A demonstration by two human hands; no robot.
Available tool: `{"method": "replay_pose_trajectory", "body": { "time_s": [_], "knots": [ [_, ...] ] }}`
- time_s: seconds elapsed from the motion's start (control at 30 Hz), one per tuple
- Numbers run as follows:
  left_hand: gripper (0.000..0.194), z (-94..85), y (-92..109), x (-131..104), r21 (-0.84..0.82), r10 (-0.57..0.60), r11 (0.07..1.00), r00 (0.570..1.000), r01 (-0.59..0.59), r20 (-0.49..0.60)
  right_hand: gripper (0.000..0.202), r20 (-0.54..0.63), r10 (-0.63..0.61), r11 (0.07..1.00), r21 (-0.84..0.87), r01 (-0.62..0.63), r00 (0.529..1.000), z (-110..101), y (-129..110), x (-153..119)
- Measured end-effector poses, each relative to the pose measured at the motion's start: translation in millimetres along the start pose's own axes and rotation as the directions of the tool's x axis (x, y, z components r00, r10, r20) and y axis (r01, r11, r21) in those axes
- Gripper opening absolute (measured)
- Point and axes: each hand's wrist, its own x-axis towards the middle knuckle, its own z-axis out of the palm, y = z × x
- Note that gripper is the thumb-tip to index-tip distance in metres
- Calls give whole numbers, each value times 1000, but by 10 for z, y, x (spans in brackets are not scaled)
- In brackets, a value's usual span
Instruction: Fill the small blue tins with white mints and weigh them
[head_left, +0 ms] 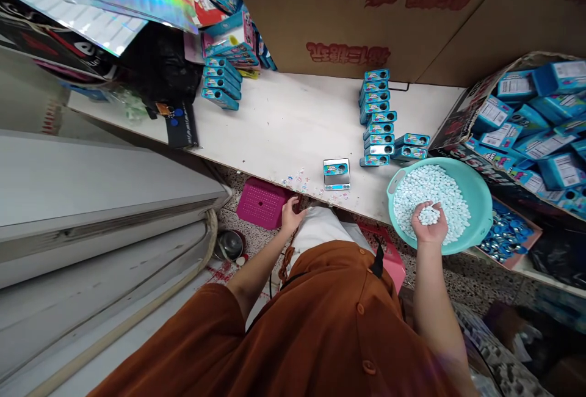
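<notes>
My right hand (430,227) is cupped, palm up, around a heap of small white pellets (429,215). It is over a turquoise basin (478,186) with many more white pellets in it. My left hand (292,216) hangs beside my knee, just below the table edge. Its fingers are apart and bent, with nothing in them. Near the table's front edge lies a small digital scale (336,182), with one blue box (336,169) on its plate. Behind and to the right of the scale stands a row of blue boxes (378,129).
A carton (451,140) full of blue boxes stands at the right. A tray of shiny blue pieces (503,231) lies beside the basin. More blue boxes (221,82) are stacked at the back left. Large cardboard (320,24) walls the back. A pink perforated stool (260,203) is below the table.
</notes>
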Motion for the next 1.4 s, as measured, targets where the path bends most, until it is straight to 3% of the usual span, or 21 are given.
{"method": "replay_pose_trajectory", "body": {
  "time_s": [0.4, 0.53, 0.73, 1.0, 1.13, 1.27, 1.4],
  "knots": [
    [48, 10, 66, -10, 0, 30, 1000, 999, -30, -12, 15, -24, 7, 999, 35, -6, 1000, -104, -30, 23],
    [47, 12, 57, -11, -6, 40, 999, 999, -40, -19, 26, -40, 98, 994, 59, -95, 994, -116, -50, 47],
    [46, 8, 78, 6, -2, 50, 999, 998, -50, -29, 42, -78, 190, 978, -69, -196, 979, -126, -128, 116],
    [43, 38, 61, 17, -18, 31, 999, 999, -31, -31, 41, -107, 244, 963, -92, -254, 964, -67, -199, 114],
    [42, 47, 64, 57, -22, 27, 999, 999, -28, -40, 42, -148, 228, 969, -60, -239, 962, -21, -190, 105],
    [38, 34, 81, 89, -55, 34, 998, 998, -36, -43, 38, -138, 166, 978, -106, -181, 976, -9, -224, 143],
    [31, 0, 97, 79, -86, 25, 996, 999, -29, -48, 34, -90, 185, 982, -12, -187, 979, -9, -268, 149]
  ]
}}
